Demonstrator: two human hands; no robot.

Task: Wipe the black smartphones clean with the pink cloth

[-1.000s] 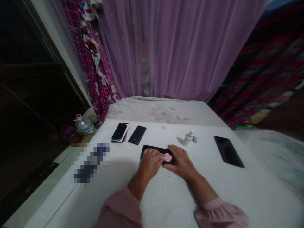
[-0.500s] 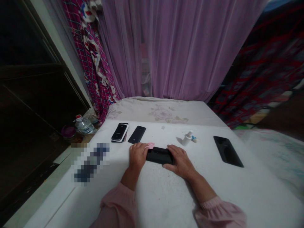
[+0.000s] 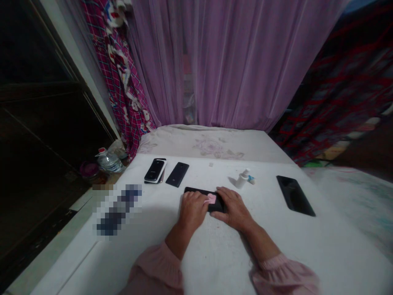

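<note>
A black phone (image 3: 196, 191) lies flat on the white table (image 3: 215, 254) in front of me. My left hand (image 3: 192, 211) presses a small pink cloth (image 3: 210, 199) onto the phone's face, fingers closed over it. My right hand (image 3: 233, 208) rests on the phone's right end and holds it down, fingers curled over the edge. Both sleeves are pink.
Two more dark phones (image 3: 156, 170) (image 3: 177, 174) lie at the back left. A small white bottle (image 3: 242, 179) stands behind my right hand, and a larger black phone (image 3: 295, 195) lies to the right. A purple curtain (image 3: 233, 61) hangs behind; a water bottle (image 3: 108, 160) sits off the table's left.
My left hand slid with the pink cloth from the middle of the phone to its left end, then back toward the middle. My right hand stayed in place on the phone.
</note>
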